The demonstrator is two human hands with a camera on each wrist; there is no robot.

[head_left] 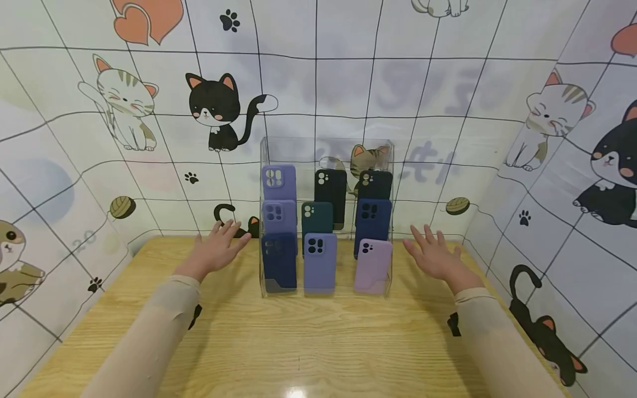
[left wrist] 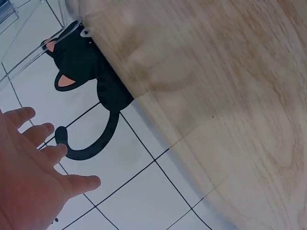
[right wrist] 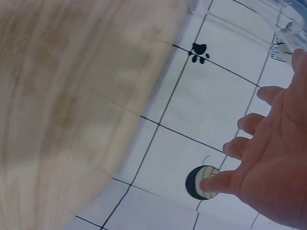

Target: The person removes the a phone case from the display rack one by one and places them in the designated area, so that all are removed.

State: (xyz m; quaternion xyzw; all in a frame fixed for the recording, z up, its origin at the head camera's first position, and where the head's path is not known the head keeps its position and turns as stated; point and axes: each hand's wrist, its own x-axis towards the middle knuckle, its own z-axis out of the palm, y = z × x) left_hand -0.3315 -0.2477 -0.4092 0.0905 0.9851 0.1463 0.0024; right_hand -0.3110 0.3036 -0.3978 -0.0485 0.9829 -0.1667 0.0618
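Observation:
A transparent stepped rack [head_left: 325,145] stands at the back of the table, holding phone cases in three tiers. Its top tier has a lavender case [head_left: 280,185] and two black ones [head_left: 330,193]. On the middle tier are a lavender case, a dark green case [head_left: 317,218] and a navy case [head_left: 372,221]. Below sit a navy case [head_left: 280,265], a lavender case [head_left: 320,268] and a pink-purple case [head_left: 372,268]. My left hand [head_left: 214,251], fingers spread, is left of the rack, apart from it. To the right, my right hand [head_left: 438,257] is likewise spread and holds nothing.
The wooden table [head_left: 298,342] meets a white cloth wall [head_left: 343,83] printed with cats and grid lines, which also closes off both sides. In the left wrist view, part of the rack [left wrist: 33,57] shows at the upper left.

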